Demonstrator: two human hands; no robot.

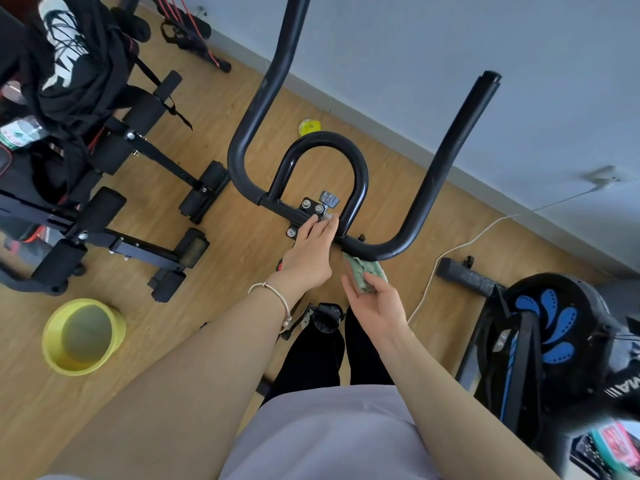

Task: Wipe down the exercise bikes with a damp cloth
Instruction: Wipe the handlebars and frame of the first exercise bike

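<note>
while the left hand (311,252) rests straight-fingered on the handlebar clamp (304,212), the right hand (379,304) pinches the cloth (362,274).

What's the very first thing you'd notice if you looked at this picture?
The big black handlebars curling up in the middle grab the eye first. Just below them, the left hand touches the metal bracket with straight fingers, while the right hand holds a crumpled green cloth right by the bar. A bright yellow bucket stands on the wooden floor at lower left.
</note>
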